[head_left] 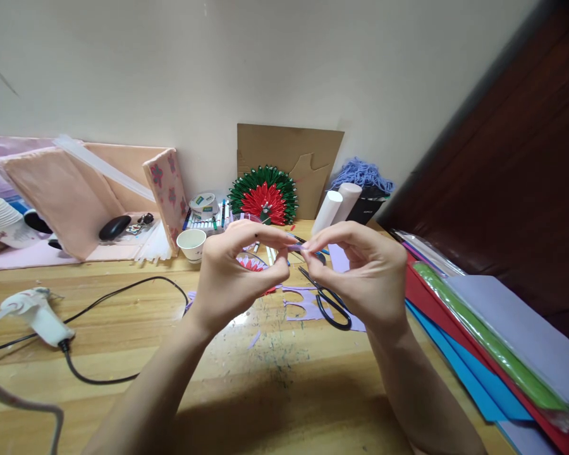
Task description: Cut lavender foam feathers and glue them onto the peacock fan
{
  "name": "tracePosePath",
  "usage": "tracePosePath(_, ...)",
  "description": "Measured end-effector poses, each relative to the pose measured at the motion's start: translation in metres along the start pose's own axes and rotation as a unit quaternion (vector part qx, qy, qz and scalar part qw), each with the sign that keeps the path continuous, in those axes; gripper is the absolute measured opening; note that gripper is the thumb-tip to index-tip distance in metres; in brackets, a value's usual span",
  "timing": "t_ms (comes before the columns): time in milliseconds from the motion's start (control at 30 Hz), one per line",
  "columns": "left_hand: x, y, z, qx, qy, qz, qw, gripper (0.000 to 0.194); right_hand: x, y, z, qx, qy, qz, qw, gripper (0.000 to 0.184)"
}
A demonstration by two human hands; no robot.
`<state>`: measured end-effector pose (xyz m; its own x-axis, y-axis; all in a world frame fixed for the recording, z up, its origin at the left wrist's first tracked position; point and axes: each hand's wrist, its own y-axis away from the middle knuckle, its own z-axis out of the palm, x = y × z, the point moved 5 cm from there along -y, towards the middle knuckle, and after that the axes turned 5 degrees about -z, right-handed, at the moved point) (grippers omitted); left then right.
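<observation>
Both hands are raised over the middle of the table, their fingertips almost meeting. My left hand pinches one end of a small purple piece, which looks like paper or foam. My right hand pinches its other end between thumb and forefinger. Most of the piece is hidden by the fingers. Below and behind my right hand lie black-handled scissors. Beside them is a purple sheet with round cut-outs. A purple scrap lies nearer to me. Red and purple petals show partly behind my left hand.
At the left rests a white glue gun with a black cord. A paper cup stands behind my left hand. At the back, a green and red fan-shaped ornament leans on cardboard. Coloured sheets are stacked at the right.
</observation>
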<state>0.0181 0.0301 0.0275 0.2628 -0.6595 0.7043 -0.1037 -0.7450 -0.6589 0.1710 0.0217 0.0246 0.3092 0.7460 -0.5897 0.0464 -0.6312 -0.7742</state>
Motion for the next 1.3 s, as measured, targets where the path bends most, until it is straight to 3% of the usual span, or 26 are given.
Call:
tracePosePath(300,-0.001,-0.002,-0.003,-0.045,-0.014,0.011,0.999,0.033,0.010,-0.002,0.001,-0.039,-0.050,0.052,0.997,0.010)
tracePosePath(500,-0.003,-0.005,-0.005,-0.071,0.012,-0.031,0.997,0.024,0.011,-0.004,-0.002,-0.037,-0.055,0.073,0.995,0.009)
tracePosePath(700,0.004,-0.004,-0.001,-0.075,0.000,0.052,0.996,0.015,0.004,-0.003,0.000,-0.052,-0.028,0.041,0.997,0.009)
tracePosePath(1000,0.008,-0.002,-0.005,-0.013,-0.105,0.154,0.982,0.015,-0.009,-0.001,-0.002,-0.041,0.065,-0.068,0.995,0.015)
tracePosePath(1300,0.017,0.000,0.001,-0.040,-0.184,0.213,0.959,0.012,-0.018,-0.002,-0.001,-0.068,0.153,-0.121,0.978,0.013)
